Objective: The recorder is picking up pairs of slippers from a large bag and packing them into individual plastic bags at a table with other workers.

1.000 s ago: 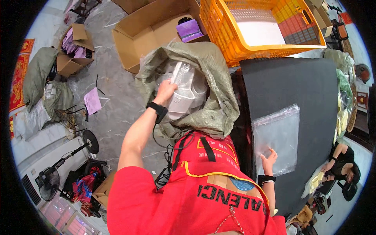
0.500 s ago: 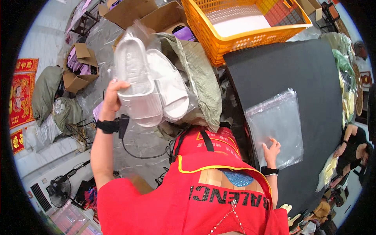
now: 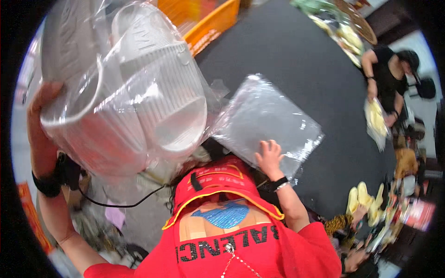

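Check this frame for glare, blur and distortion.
Head view: the bagged sandals in the left hand loom close and soft, glare on their wrap; highlights on the clear bag under the right hand; fisheye bends the table edge; corners black.

We see bright, even light with glare on the clear wrap of the white slippers (image 3: 125, 92) and on the plastic bag (image 3: 266, 123). The fisheye rim is black, far edges bend, and near-left things blur.
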A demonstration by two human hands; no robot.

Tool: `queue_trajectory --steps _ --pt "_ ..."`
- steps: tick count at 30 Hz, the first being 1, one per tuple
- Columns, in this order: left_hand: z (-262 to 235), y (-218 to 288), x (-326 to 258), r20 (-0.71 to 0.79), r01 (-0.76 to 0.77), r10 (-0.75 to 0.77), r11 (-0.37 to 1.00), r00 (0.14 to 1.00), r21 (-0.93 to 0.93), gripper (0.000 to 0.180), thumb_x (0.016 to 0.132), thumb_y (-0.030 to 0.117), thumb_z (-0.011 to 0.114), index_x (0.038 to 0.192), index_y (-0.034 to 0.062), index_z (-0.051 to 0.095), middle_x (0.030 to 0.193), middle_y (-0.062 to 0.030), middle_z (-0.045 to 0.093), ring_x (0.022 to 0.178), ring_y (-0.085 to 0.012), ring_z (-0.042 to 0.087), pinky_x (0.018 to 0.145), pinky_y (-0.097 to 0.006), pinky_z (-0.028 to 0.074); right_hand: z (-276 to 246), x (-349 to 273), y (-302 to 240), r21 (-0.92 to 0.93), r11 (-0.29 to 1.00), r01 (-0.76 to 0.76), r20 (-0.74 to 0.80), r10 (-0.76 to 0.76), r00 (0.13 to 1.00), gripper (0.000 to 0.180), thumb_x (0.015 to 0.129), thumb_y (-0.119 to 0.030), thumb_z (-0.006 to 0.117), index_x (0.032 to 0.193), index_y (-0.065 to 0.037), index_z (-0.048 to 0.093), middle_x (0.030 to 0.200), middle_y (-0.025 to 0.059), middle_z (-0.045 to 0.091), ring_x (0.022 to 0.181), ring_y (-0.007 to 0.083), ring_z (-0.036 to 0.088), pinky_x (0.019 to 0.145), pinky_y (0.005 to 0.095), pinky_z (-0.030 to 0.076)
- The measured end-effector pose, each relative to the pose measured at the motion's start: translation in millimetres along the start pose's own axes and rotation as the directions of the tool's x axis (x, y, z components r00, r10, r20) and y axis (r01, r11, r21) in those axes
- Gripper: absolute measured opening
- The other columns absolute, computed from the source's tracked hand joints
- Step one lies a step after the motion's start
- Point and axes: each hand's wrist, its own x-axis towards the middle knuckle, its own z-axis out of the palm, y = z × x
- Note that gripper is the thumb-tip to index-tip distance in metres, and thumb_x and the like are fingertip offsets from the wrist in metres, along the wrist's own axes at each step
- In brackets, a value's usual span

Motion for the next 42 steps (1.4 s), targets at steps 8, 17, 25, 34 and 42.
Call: queue_trajectory --steps 8,17,25,34,42 --pt "240 27 124 0.374 -0.143 0.193 0.977 0.907 -0.157 0.020 0.077 0.020 0.056 0.083 0.0019 0.060 0.072 -0.0043 0.058 0.066 -0.0133 0.057 0.060 -0.028 0.047 4 -5 3 0.029 0.999 -0.028 0.026 0.027 0.999 0.058 0.070 -0.032 0.066 0.122 -0.024 0.040 0.128 0.0108 0.027 0.120 0.0345 0.025 0.086 0.0708 0.024" --pt "416 -183 231 0.350 -0.070 0.074 0.997 0.934 -0.024 0.040 0.069 0.012 0.056 0.108 0.0017 0.050 0.070 -0.0077 0.056 0.061 -0.0171 0.055 0.054 -0.031 0.045 -8 -6 10 0.084 0.996 -0.004 0.037 0.001 0.999 0.057 0.070 -0.028 0.065 0.122 -0.024 0.042 0.131 0.0107 0.027 0.122 0.0336 0.023 0.085 0.0729 0.022" --pt "385 -277 191 -0.105 0.006 0.025 0.959 0.994 0.282 0.069 0.072 0.020 0.059 0.130 0.0036 0.025 0.127 -0.0246 0.034 0.115 -0.0386 0.038 0.096 -0.041 0.033 -13 -5 16 0.080 0.996 0.041 0.087 -0.048 0.995 0.058 0.070 -0.029 0.065 0.123 -0.023 0.042 0.131 0.0109 0.027 0.122 0.0329 0.024 0.084 0.0736 0.021" --pt "341 -310 124 0.223 0.136 -0.162 0.983 0.961 0.127 0.043 0.072 0.007 0.055 0.114 0.0056 0.048 0.102 -0.0072 0.050 0.088 -0.0171 0.050 0.069 -0.031 0.043 -22 -4 1 0.045 0.998 0.050 0.179 -0.057 0.982 0.060 0.071 -0.032 0.064 0.125 -0.022 0.039 0.133 0.0120 0.025 0.124 0.0342 0.021 0.087 0.0707 0.021" --pt "185 -306 38 0.109 0.118 -0.113 0.992 0.988 -0.045 0.026 0.081 0.011 0.051 0.105 0.0027 0.054 0.087 -0.0026 0.057 0.076 -0.0109 0.054 0.065 -0.025 0.043 -25 -1 2 0.044 0.990 0.133 0.201 -0.139 0.970 0.059 0.072 -0.029 0.064 0.125 -0.020 0.040 0.133 0.0132 0.027 0.122 0.0350 0.024 0.091 0.0611 0.026"
